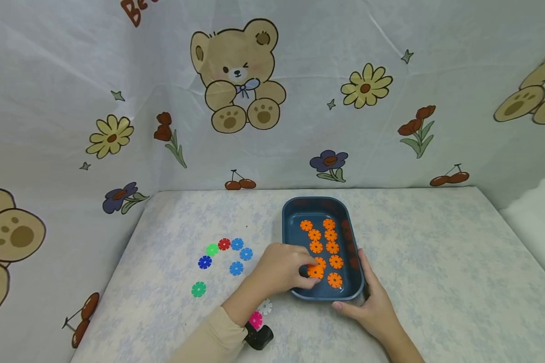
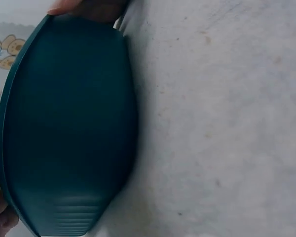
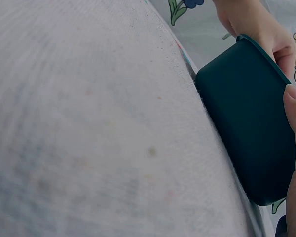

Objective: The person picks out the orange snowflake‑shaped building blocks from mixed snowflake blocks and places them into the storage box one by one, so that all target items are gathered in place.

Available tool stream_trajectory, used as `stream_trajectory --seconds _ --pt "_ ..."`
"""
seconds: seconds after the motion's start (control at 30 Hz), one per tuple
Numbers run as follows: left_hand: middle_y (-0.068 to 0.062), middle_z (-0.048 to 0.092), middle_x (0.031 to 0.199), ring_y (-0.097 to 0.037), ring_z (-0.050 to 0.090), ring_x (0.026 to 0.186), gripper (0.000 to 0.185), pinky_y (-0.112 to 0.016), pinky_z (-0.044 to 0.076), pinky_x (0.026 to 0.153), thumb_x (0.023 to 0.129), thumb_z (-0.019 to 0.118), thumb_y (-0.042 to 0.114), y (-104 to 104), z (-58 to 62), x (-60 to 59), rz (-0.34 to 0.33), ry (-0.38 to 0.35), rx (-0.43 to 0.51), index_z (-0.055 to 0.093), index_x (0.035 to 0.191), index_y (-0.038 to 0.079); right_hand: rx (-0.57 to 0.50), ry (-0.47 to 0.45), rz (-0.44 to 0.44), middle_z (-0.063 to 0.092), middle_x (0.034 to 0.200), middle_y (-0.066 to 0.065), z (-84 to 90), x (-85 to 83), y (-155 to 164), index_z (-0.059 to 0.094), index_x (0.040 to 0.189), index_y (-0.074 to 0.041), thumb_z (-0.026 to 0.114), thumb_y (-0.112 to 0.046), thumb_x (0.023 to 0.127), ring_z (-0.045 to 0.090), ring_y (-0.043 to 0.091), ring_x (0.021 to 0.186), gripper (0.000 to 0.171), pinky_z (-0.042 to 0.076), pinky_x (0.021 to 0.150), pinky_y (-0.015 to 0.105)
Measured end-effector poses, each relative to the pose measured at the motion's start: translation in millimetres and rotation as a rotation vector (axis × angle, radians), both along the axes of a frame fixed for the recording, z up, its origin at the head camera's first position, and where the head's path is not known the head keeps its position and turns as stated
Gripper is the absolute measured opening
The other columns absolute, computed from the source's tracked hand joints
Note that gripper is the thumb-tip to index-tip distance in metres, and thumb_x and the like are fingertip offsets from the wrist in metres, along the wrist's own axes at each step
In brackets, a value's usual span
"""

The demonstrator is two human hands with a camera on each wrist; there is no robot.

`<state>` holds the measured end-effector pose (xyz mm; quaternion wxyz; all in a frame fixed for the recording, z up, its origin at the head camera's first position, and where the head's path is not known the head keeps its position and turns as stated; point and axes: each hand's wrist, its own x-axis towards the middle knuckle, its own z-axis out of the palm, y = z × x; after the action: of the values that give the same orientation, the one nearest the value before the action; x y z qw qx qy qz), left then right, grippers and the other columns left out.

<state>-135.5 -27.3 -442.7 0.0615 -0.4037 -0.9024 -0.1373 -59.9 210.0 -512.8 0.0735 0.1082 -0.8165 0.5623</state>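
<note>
A dark blue-green tray (image 1: 295, 236) holds several orange flower-shaped discs (image 1: 332, 247) in two rows. My left hand (image 1: 281, 267) reaches over its left rim, thumb and fingers curled about an orange disc (image 1: 315, 273) near the close end of the left row. That disc overlaps the one behind it. My right hand (image 1: 373, 307) grips the tray's near right corner, thumb at the front rim and fingers along the right side. The right wrist view shows the right thumb (image 3: 292, 101) on the rim and the left hand (image 3: 261, 29) beyond.
Left of the tray lie loose discs: several blue ones (image 1: 236, 268), a red one (image 1: 224, 244) and two green, including a darker one (image 1: 198, 289). A white disc (image 1: 265, 306) and a pink disc (image 1: 256, 320) lie beside my left forearm. A bear-print cloth (image 1: 300, 151) hangs behind the table.
</note>
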Motion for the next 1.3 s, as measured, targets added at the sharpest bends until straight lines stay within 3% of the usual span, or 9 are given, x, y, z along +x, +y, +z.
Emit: stream_trajectory --seconds 0.27,0.53,0.83,1.0,1.13,1.3 --pt "0.018 0.074 0.093 0.0 0.065 0.076 0.031 -0.021 0.047 0.065 0.083 0.072 0.057 16.3 1.6 -4.6 -0.039 -0.051 -0.207 0.079 0.102 0.033 -0.004 0.004 -0.001 0.013 0.166 0.016 0.1 0.3 -0.3 0.009 0.16 -0.025 0.09 -0.002 0.067 0.019 -0.01 0.146 0.126 0.023 0.107 0.001" --pt "0.018 0.074 0.085 -0.002 0.06 0.066 0.026 -0.022 0.045 0.059 0.079 0.079 0.053 26.4 1.1 -8.7 -0.001 -0.133 -0.296 0.08 0.095 0.033 -0.029 -0.012 0.016 0.011 0.167 0.015 -0.1 0.1 0.2 0.007 0.16 -0.026 0.089 0.0 0.068 0.018 -0.01 0.146 0.125 0.023 0.107 0.001" --pt "0.019 0.07 0.076 -0.002 0.059 0.064 0.024 -0.022 0.045 0.056 0.076 0.081 0.055 30.9 -1.4 -10.9 0.031 -0.126 -0.316 0.077 0.083 0.032 -0.045 -0.032 0.019 0.009 0.167 0.014 -0.3 0.0 1.1 0.006 0.16 -0.027 0.088 0.0 0.07 0.017 -0.011 0.146 0.125 0.023 0.108 0.001" --pt "0.019 0.072 0.087 -0.001 0.062 0.073 0.023 -0.02 0.047 0.061 0.08 0.078 0.052 28.3 -3.7 -11.2 0.021 -0.121 -0.225 0.078 0.092 0.032 -0.047 -0.035 0.016 0.01 0.167 0.013 0.1 0.5 1.7 0.006 0.16 -0.027 0.088 0.0 0.07 0.019 -0.011 0.145 0.125 0.023 0.107 0.001" --pt "0.015 0.072 0.099 0.0 0.066 0.083 0.019 -0.015 0.049 0.066 0.087 0.075 0.043 21.6 -1.0 -8.0 0.015 -0.036 -0.009 0.078 0.1 0.029 -0.03 -0.013 0.001 0.013 0.167 0.012 0.2 0.6 2.3 0.008 0.16 -0.026 0.089 -0.001 0.067 0.022 -0.01 0.145 0.126 0.024 0.107 0.001" --pt "0.012 0.071 0.095 -0.002 0.065 0.073 0.018 -0.007 0.041 0.058 0.086 0.077 0.034 5.2 7.9 3.6 0.077 0.051 0.293 0.079 0.1 0.023 -0.015 0.002 -0.004 0.013 0.166 0.014 -0.3 1.2 3.5 0.009 0.16 -0.025 0.09 -0.001 0.066 0.021 -0.01 0.145 0.127 0.023 0.107 0.001"
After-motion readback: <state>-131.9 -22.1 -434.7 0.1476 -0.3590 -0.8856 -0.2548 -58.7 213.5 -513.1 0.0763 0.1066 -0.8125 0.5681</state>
